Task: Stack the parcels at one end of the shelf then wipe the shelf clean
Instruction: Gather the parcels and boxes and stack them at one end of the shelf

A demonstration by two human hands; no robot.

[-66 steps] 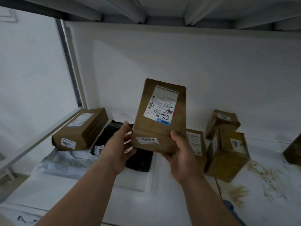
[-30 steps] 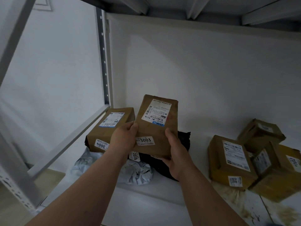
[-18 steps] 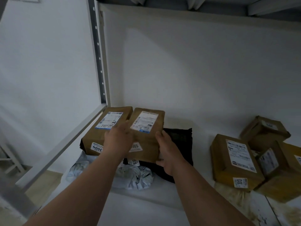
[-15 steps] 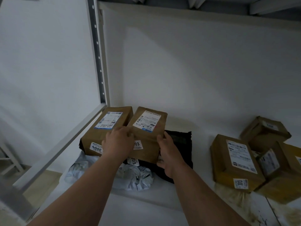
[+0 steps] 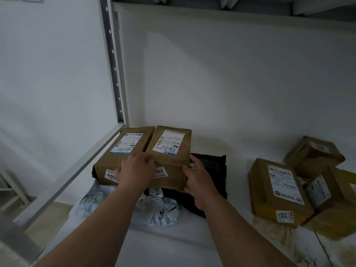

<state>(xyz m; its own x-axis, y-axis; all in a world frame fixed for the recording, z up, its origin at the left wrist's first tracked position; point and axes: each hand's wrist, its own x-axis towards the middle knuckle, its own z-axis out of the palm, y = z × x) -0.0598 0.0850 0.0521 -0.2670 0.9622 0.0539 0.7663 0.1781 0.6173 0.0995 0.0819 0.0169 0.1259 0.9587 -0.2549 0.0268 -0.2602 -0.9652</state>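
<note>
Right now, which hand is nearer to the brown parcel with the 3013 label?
Right. The right hand grips parcel 3003 on the side toward the 3013 parcel; the left hand is farther left, at 3003's other edge.

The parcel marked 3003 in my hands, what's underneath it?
Under the parcel marked 3003 lies a black bag, with a crumpled grey bag lower in front. What lies beneath its middle is covered.

White shelf (image 5: 173,247), grey bag (image 5: 159,211), black bag (image 5: 210,170), brown boxes (image 5: 279,191), stains (image 5: 277,236)
</note>
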